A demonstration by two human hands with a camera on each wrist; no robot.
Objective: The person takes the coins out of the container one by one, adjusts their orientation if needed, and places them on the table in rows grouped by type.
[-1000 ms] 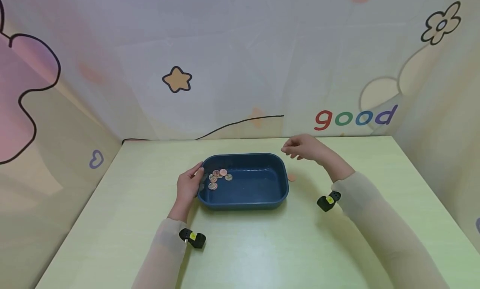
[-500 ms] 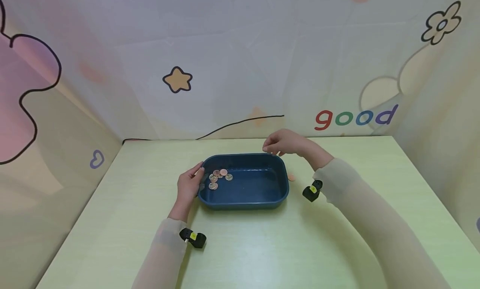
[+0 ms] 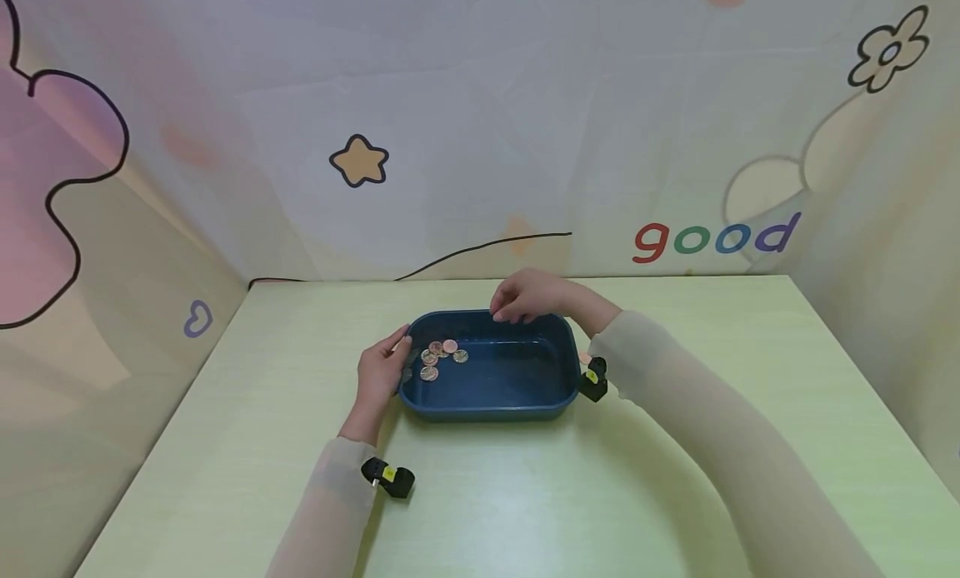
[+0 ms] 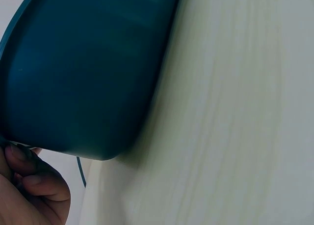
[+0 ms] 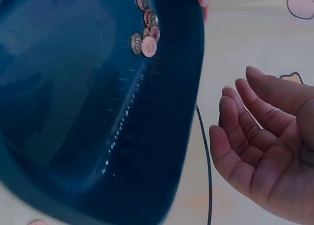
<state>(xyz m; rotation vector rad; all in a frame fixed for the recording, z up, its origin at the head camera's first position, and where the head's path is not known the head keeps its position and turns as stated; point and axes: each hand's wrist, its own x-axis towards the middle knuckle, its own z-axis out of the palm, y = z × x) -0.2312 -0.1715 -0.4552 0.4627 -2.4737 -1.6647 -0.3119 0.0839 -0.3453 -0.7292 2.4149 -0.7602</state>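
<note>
Head view: one blue tray (image 3: 510,382) on one table (image 3: 487,499). At least six coins (image 3: 429,373) inside, left end, some overlapping; one copper disc (image 3: 584,357) outside, right. Left hand (image 3: 379,373) grips tray's left end; right hand (image 3: 531,296), fingers loosely bent, holds nothing, near far rim.

Booth-like workspace, cartoon-printed backdrop (image 3: 465,145), pale table (image 3: 487,495)

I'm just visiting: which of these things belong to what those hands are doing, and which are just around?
Apparently part of the job:
blue tray, held by the left hand
coins inside it
right hand, near its far side
probably the lone coin beside it

Just around:
table
wrist cameras
printed backdrop
</note>
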